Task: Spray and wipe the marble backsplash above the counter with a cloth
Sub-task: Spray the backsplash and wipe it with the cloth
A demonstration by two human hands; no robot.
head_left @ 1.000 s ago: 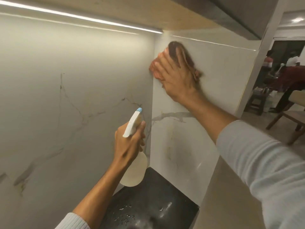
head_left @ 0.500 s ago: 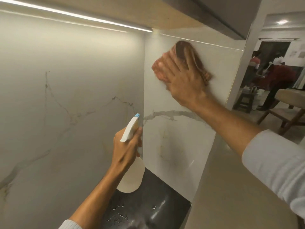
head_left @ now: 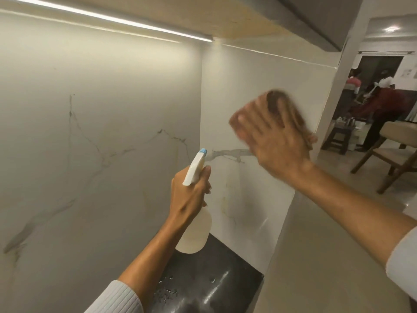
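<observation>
Centrally, right of the frame's middle, the right hand (head_left: pixel 274 141) is spread flat with fingers splayed, pressing a reddish-brown cloth (head_left: pixel 291 116) against the marble backsplash (head_left: pixel 248 91); the hand and cloth are motion-blurred. The cloth shows above and to the right of the fingers, flat on the white side panel of the backsplash, just above a grey vein that runs across the stone. The right forearm stretches down to the lower right edge of the frame, ending in a pale grey sleeve (head_left: pixel 404 263). Lower and left of this, near the frame's centre, the left hand (head_left: pixel 191 195) is wrapped around the neck of a spray bottle (head_left: pixel 196 231), fingers curled closed on it. The bottle has a white trigger head with a blue nozzle tip pointing up toward the corner where the two marble panels meet, and a translucent rounded body hanging below the hand. The left forearm runs to the bottom edge, with a ribbed pale sleeve. Beneath the bottle, at the bottom centre, lies the dark desk (head_left: pixel 214 285), glossy and dotted with water droplets. Along the upper left a bright light strip (head_left: pixel 101 18) glows under a cabinet. At the far right, a room with a wooden chair (head_left: pixel 392 159) and blurred standing people is visible.
</observation>
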